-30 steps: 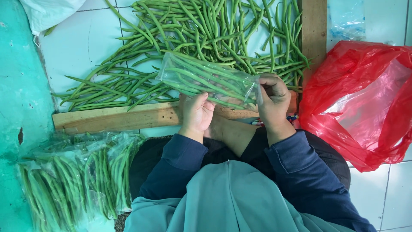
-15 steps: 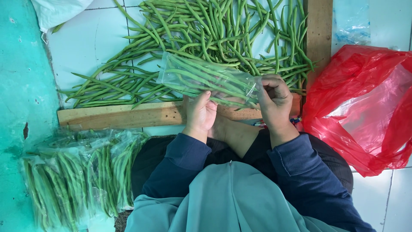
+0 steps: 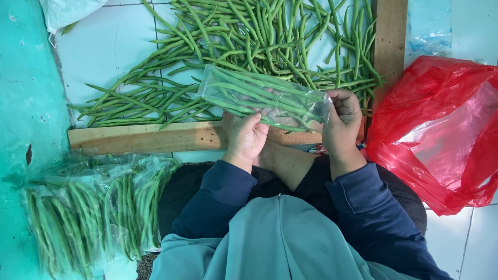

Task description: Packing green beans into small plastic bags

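**Clear bag of green beans held in both hands**

A clear plastic bag of green beans (image 3: pixel 259 96) is held level above a wooden plank (image 3: pixel 150 137), its length running from the upper left down toward the right. The left hand (image 3: pixel 248 136) is placed under the bag's middle, the fingers curled up against its underside. The right hand (image 3: pixel 341 120) is closed on the bag's right end, where the plastic is gathered and pinched between thumb and fingers. Beyond the bag, a heap of loose green beans (image 3: pixel 249 46) is spread over the white tiled floor (image 3: pixel 104 46), bounded by the plank and by a second wooden strip (image 3: pixel 390 36) on the right. A red plastic bag (image 3: pixel 441 129) is seen crumpled to the right. Filled bags of beans (image 3: pixel 93 207) are stacked at the lower left, beside the dark blue sleeves (image 3: pixel 218 197).
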